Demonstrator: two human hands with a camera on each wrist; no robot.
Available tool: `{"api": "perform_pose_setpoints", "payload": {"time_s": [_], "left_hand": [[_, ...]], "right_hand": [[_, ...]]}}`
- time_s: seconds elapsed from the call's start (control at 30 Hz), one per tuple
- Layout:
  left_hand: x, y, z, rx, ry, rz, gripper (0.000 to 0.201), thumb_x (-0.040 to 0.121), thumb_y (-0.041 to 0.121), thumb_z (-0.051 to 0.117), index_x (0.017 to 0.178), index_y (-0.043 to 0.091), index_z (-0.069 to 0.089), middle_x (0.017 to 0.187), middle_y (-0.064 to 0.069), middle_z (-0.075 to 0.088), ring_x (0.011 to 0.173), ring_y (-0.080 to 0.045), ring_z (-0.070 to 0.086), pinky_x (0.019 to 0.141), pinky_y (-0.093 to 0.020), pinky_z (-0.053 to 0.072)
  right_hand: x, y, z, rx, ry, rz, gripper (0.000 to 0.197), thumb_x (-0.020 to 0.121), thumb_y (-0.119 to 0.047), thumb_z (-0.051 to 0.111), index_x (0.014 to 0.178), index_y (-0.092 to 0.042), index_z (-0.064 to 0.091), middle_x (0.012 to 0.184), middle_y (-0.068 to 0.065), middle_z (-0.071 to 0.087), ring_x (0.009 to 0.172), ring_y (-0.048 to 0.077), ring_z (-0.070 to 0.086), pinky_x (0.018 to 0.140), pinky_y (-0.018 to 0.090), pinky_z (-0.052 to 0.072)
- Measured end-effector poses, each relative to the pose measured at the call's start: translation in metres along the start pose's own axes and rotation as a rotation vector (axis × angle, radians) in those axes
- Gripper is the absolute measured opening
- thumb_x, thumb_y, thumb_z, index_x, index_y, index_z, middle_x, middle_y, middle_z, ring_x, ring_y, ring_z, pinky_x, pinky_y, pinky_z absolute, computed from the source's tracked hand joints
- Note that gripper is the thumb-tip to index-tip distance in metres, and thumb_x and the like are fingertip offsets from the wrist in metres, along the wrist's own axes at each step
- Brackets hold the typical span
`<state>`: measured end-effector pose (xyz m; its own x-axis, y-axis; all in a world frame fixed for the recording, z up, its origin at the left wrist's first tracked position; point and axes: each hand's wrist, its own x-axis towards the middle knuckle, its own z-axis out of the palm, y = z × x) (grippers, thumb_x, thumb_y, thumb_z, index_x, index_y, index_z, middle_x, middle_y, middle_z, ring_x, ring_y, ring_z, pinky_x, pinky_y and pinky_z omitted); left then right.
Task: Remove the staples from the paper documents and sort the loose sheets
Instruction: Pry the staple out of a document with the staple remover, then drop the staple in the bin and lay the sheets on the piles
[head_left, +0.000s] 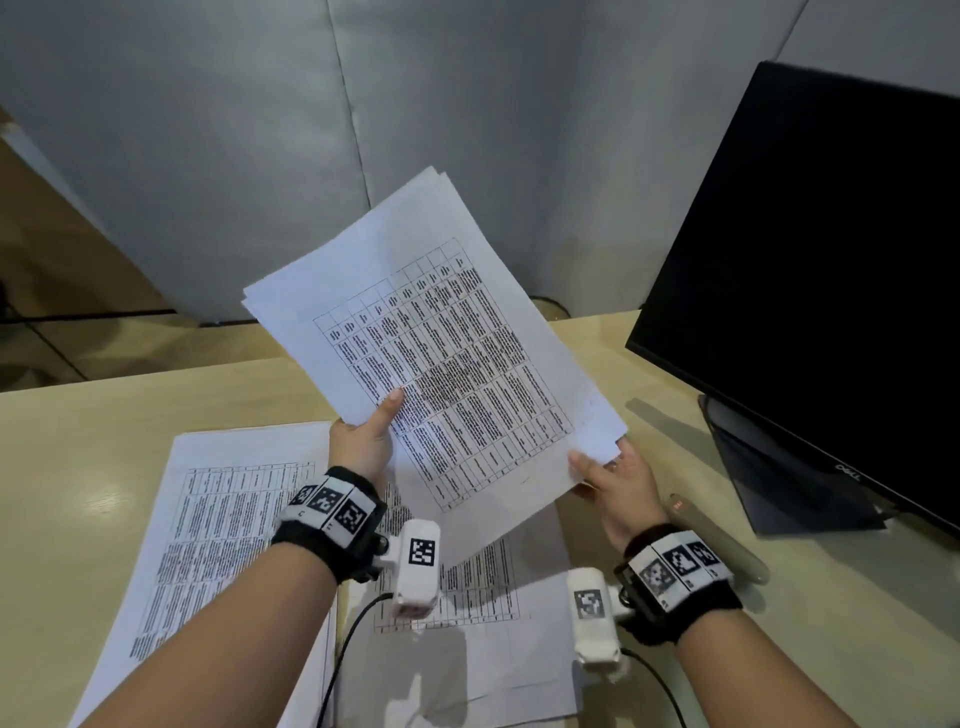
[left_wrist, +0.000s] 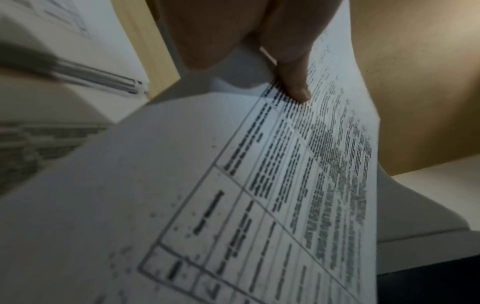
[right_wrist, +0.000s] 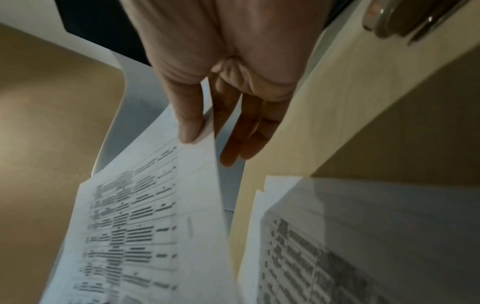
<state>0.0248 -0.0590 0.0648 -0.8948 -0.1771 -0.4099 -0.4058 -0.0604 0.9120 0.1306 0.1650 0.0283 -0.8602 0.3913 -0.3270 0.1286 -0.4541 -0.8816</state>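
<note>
Head view, nearest first: two sets of printed sheets lie flat on the beige desk, a left pile under the left forearm and a second pile beneath and between the wrists, both covered in ruled tables of small dark text. Above them both hands hold a sheaf of papers in the air, tilted with its far corner up toward the grey wall panel. The left hand pinches the sheaf's near left edge, thumb lying on the printed face and fingers hidden behind. The right hand pinches the near right corner, thumb on top; the right wrist view shows its fingers straight beneath the sheets. The sheaf is white, printed with a gridded table, and its far corners fan slightly, showing several sheets; any staple is too small to tell. Right of the hands a cylindrical tool lies on the desk, and beyond it stands a dark monitor.
</note>
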Motion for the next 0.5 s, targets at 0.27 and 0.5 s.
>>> {"api": "perform_pose_setpoints", "payload": {"time_s": [0.27,0.5], "left_hand": [[-0.011,-0.016,0.008,0.170,0.084,-0.029,0.074,0.084,0.019,0.067,0.142,0.003,0.024,0.135,-0.011,0.044,0.126,-0.030,0.041,0.103,-0.037,0.034],[-0.016,-0.003,0.014,0.709,-0.117,0.430,0.121,0.062,0.039,0.082,0.148,0.028,-0.002,0.157,0.001,-0.006,0.143,-0.019,-0.004,0.114,-0.043,0.001]], "right_hand": [[0.009,-0.013,0.016,-0.462,0.105,-0.049,0.038,0.075,0.011,0.068,0.111,0.000,0.059,0.105,0.012,0.068,0.101,0.028,0.064,0.093,0.045,0.050],[0.013,-0.073,0.020,-1.113,-0.321,-0.192,0.048,0.083,0.003,0.061,0.126,-0.018,0.057,0.118,-0.006,0.061,0.110,0.011,0.054,0.091,0.027,0.041]]}}
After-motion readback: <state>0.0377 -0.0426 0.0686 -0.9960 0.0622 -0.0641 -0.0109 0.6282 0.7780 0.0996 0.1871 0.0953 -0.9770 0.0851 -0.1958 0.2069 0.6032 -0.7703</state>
